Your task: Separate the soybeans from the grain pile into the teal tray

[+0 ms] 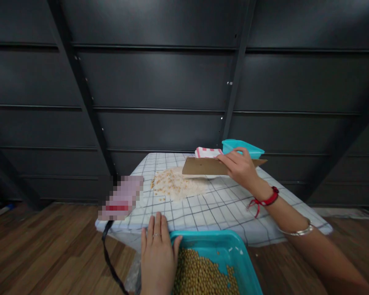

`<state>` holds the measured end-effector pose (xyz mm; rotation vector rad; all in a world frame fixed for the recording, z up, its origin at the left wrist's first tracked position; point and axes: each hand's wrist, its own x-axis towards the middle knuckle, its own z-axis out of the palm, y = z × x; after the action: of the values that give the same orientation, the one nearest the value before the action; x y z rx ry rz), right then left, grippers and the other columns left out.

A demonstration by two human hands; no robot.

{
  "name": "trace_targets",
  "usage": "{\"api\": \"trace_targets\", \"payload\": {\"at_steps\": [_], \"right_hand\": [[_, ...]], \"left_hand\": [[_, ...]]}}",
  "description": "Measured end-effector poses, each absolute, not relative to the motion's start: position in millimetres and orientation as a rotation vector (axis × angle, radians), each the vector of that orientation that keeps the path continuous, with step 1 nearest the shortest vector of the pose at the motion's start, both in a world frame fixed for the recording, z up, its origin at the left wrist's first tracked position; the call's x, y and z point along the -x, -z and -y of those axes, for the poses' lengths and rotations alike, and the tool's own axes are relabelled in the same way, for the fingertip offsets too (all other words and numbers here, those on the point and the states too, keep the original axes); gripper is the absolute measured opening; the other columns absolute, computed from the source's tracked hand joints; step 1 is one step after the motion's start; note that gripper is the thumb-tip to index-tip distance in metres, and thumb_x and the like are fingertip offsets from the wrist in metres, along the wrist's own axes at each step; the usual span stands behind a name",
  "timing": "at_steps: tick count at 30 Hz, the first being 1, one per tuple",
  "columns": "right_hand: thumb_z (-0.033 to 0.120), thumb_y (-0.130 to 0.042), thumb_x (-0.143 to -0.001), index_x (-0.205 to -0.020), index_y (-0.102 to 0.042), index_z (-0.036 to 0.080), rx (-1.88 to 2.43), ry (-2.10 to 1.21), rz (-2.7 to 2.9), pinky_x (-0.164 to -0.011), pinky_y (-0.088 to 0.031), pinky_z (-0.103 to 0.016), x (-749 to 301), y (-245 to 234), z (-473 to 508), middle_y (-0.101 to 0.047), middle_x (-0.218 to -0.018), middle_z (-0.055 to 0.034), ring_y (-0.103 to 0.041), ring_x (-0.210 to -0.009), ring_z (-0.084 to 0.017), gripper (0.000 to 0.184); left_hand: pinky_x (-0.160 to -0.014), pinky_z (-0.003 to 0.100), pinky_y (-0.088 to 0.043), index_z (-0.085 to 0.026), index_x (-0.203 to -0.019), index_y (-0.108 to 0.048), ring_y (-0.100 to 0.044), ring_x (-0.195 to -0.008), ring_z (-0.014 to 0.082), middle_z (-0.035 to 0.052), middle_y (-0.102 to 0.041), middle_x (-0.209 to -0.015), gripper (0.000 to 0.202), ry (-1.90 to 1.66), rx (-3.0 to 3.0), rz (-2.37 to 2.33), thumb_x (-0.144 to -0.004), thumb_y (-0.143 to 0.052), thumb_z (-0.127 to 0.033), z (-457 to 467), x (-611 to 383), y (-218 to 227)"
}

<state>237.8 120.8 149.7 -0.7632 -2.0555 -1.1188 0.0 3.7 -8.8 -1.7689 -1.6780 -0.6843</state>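
As a left hand [158,256] lies by the near edge of a checked table [218,213], its fingers straight and nearly together, the thumb stands apart over the far left corner of a blue tray [238,246]. Farther back lies a heap of pale grains [180,184], loose and likely to scatter at a push. The blue tray, against the near edge, carries beans [199,274] and is probably weighty, best held by opposite rims. To the right, a piece of cardboard [203,166] tilts over the table's far half, beside the grains; it looks light, stiff yet easily creased, with its upper edge the sensible hold. There the right hand [241,168] has it pinched between fingers and thumb.

Around them, a pixelated pink object [126,194] sits at the near left corner, a dark cord [110,260] hanging below. A red-and-white cloth [207,153] shows behind the cardboard; a second tray [252,151], at the far right corner, crowds that side.
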Motion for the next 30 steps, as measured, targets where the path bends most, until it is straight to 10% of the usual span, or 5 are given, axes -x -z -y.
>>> {"api": "trace_targets", "payload": {"at_steps": [30], "right_hand": [[0.0, -0.034, -0.077, -0.089, -0.058, 0.015, 0.544, 0.865, 2.213, -0.075, -0.03, -0.031, -170.7, -135.0, -183.1, -0.06, -0.073, -0.0047, -0.048, -0.072, -0.016, 0.031]], "left_hand": [[-0.084, 0.045, -0.043, -0.006, -0.108, -0.054, -0.052, -0.106, 0.0277, 0.015, -0.06, -0.112, 0.046, 0.656, 1.691, 1.619, -0.085, -0.03, -0.038, 0.9, 3.5, 1.9]]}}
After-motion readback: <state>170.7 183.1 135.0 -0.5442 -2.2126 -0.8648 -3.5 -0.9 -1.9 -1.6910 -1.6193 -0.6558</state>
